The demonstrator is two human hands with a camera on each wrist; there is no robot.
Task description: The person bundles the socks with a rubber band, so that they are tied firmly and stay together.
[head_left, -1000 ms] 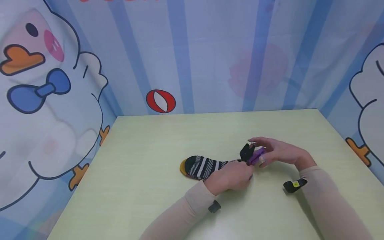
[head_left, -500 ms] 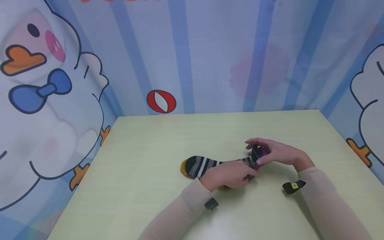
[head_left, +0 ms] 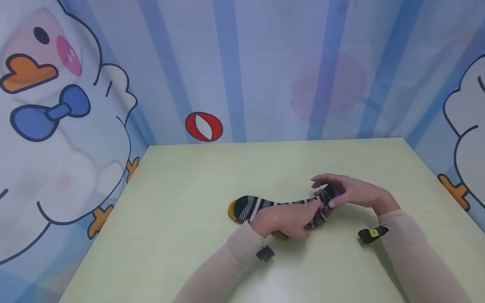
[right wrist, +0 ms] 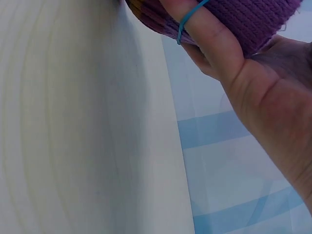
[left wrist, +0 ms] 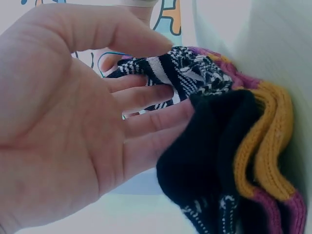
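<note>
A black-and-white patterned sock (head_left: 247, 208) lies over a mustard-and-purple sock (left wrist: 280, 131), toes to the left on the table. My left hand (head_left: 289, 219) grips the pair near the cuffs; in the left wrist view its thumb and fingers lie around the bunched patterned fabric. My right hand (head_left: 352, 192) is at the cuff end, fingers and thumb spread with a thin blue rubber band (right wrist: 183, 24) stretched across them. The purple cuff (right wrist: 229, 22) passes through the band into that hand. Some right fingers are hidden behind the cuff.
The pale wood-look table (head_left: 182, 181) meets a blue striped backdrop (head_left: 261, 75) at its far edge. Cartoon birds and a red-and-white ball are printed on that cloth. A small black camera (head_left: 373, 234) sits on the right wrist, another (head_left: 265, 253) on the left.
The cuffs have moved rightward into the right hand, and the band now crosses in front of them. My left hand has shifted slightly left, leaving more patterned fabric in view.
</note>
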